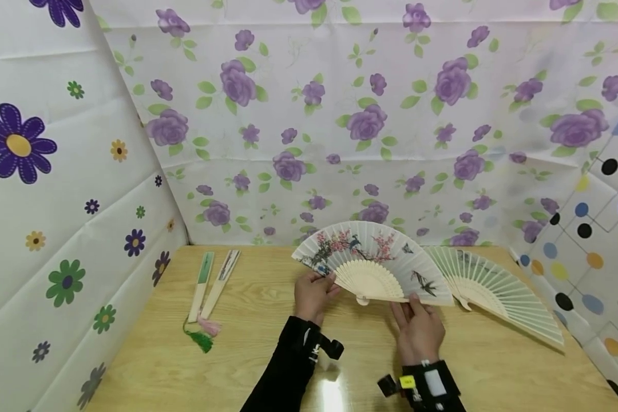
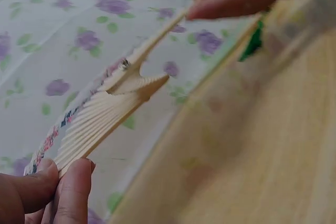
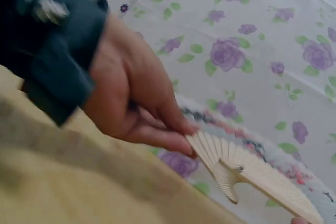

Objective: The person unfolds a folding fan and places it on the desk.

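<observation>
In the head view, a spread white folding fan (image 1: 369,279) with pale wooden ribs, pink blossoms and birds is held up above the table, its curved edge upward. My left hand (image 1: 313,294) pinches its left end, as the left wrist view shows with thumb and finger on the ribs (image 2: 97,129). My right hand (image 1: 421,332) pinches the long lower guard stick toward the right. The left hand (image 3: 134,93) appears whole in the right wrist view, and only a fingertip of the right hand shows there. Behind, at right, lies a spread green fan (image 1: 510,294).
Two folded fans lie on the table's left: one green-topped (image 1: 201,286) with a green tassel (image 1: 201,340), one white-patterned (image 1: 221,283) beside a pink tassel (image 1: 209,327). Flowered cloth (image 1: 340,143) stands behind the wooden table (image 1: 154,366), with patterned cloths on both sides.
</observation>
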A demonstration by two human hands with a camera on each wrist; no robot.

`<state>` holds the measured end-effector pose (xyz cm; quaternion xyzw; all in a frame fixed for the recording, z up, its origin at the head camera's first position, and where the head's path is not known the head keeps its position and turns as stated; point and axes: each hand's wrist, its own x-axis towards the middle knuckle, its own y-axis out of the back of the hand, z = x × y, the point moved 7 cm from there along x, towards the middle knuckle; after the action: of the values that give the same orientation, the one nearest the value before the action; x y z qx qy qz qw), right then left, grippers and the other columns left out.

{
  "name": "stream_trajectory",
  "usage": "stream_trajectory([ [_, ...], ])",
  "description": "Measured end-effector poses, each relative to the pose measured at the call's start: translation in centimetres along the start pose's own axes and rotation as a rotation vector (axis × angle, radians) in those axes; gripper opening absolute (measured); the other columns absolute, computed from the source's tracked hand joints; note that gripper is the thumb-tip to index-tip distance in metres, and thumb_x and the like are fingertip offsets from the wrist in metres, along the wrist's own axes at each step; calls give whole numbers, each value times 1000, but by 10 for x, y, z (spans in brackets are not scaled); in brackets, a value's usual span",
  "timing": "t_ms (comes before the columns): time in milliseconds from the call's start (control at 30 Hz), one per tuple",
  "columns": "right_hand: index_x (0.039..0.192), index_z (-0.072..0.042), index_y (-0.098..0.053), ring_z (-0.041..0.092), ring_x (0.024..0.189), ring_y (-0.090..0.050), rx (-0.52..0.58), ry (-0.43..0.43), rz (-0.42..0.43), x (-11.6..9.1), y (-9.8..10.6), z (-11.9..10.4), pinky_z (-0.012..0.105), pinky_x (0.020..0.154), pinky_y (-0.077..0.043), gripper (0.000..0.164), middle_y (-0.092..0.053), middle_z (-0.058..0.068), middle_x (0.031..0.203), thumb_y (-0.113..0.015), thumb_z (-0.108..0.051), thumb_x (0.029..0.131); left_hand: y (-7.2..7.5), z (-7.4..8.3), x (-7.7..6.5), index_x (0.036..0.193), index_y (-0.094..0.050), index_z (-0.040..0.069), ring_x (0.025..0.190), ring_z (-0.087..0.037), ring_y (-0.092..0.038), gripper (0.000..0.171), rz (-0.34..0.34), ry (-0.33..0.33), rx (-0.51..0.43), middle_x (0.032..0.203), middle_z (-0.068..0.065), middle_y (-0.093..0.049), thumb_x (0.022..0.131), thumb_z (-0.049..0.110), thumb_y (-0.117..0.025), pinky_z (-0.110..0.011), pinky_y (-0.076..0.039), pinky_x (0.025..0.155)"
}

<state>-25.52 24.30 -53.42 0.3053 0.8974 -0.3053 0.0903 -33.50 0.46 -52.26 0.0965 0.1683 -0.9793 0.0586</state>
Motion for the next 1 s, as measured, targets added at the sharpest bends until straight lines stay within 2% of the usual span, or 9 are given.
stream_trajectory([
  [100, 161, -12, -45, 7, 117, -67, -35, -55, -28, -4, 22, 1, 29, 115, -66, 39, -57, -3, 133, -47, -25, 124, -7, -15, 3, 109, -69, -6, 84, -17, -75, 9, -44, 43, 79, 104, -14, -75, 111, 2, -74, -45, -75, 97],
  [133, 165, -14, -40, 7, 119, -69, -56, -68, -30, -6, 30, 2, 31, 116, -66, 43, -57, -4, 134, -45, -26, 124, -9, -19, 3, 105, -67, -4, 85, -17, -75, 10, -58, 57, 103, 106, -14, -74, 111, 2, -73, -45, -75, 97],
  [333, 165, -21, -33, 4, 111, -77, -160, -170, -39, -20, 75, 11, 37, 115, -68, 39, -61, 1, 127, -34, -30, 126, -22, -34, 0, 94, -58, 4, 88, -29, -84, 23, -143, 99, 236, 115, -29, -76, 109, -2, -74, -45, -76, 91],
  [433, 180, -11, -11, 2, 106, -78, -183, -216, -76, -24, 87, 11, 38, 118, -66, 59, -56, 16, 146, -26, -31, 127, -27, -37, 0, 90, -58, 6, 80, -24, -85, 27, -156, 110, 299, 113, -29, -80, 107, -3, -77, -41, -77, 83],
  [500, 181, -5, 7, 2, 104, -78, -185, -245, -110, -26, 92, 10, 38, 120, -65, 67, -53, 19, 154, -22, -31, 127, -30, -39, 2, 87, -58, 7, 72, -19, -83, 29, -156, 125, 327, 105, -27, -82, 105, -2, -80, -37, -77, 77],
  [633, 179, -3, 17, 4, 105, -79, -170, -291, -159, -31, 102, 8, 37, 119, -65, 69, -72, 7, 128, -18, -29, 126, -34, -44, 3, 88, -68, 3, 64, -12, -78, 21, -160, 155, 377, 91, -23, -83, 104, 0, -82, -31, -75, 68],
  [733, 178, -2, 18, 5, 104, -80, -155, -313, -175, -35, 107, 6, 37, 117, -66, 68, -77, -4, 106, -17, -30, 126, -36, -44, 3, 100, -78, -4, 64, -13, -79, 8, -174, 168, 413, 88, -21, -83, 103, 1, -83, -30, -74, 66],
  [833, 179, -2, 16, 4, 104, -81, -162, -315, -179, -36, 111, 3, 37, 115, -68, 68, -78, -6, 104, -16, -30, 126, -39, -42, 2, 114, -81, -7, 66, -13, -80, 14, -186, 172, 440, 90, -21, -84, 103, 2, -84, -30, -74, 67],
  [1000, 179, -2, 16, 2, 105, -79, -178, -308, -185, -34, 118, -3, 34, 112, -68, 67, -77, -9, 105, -15, -30, 126, -48, -40, 1, 118, -81, -5, 70, -15, -82, 18, -202, 162, 486, 93, -19, -86, 104, 5, -84, -29, -74, 67],
])
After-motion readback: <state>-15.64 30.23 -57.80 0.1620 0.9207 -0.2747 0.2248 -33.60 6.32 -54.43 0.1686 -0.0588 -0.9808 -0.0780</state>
